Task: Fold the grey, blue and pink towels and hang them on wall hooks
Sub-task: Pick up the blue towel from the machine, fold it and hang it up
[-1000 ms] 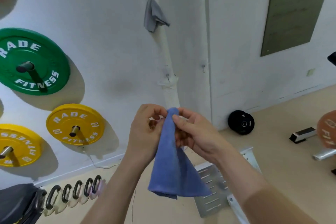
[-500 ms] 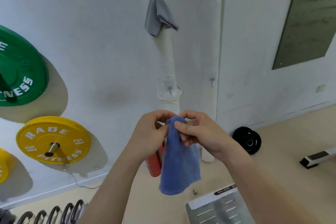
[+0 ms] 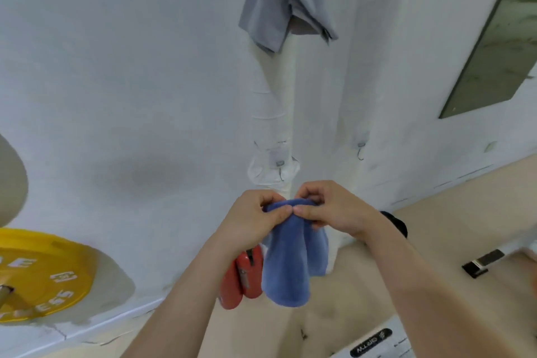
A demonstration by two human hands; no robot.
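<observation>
Seen from a head-worn camera, two bare hands meet in front of a white wall. The left hand (image 3: pixel 255 221) and the right hand (image 3: pixel 328 209) each pinch the top fold of a soft blue folded towel (image 3: pixel 290 264) between thumb and curled fingers, with the thumbs touching at the middle. The towel hangs straight down between the forearms. Just above the hands, a small metal wall hook (image 3: pixel 280 168) sits on a white wrapped pipe, and a second metal hook (image 3: pixel 361 151) is fixed to its right. High on the same pipe hangs a folded grey towel (image 3: pixel 279 0). A yellow round weight plate (image 3: pixel 37 273) is mounted on the wall at lower left, and a red object (image 3: pixel 247 279) shows behind the left wrist.
</observation>
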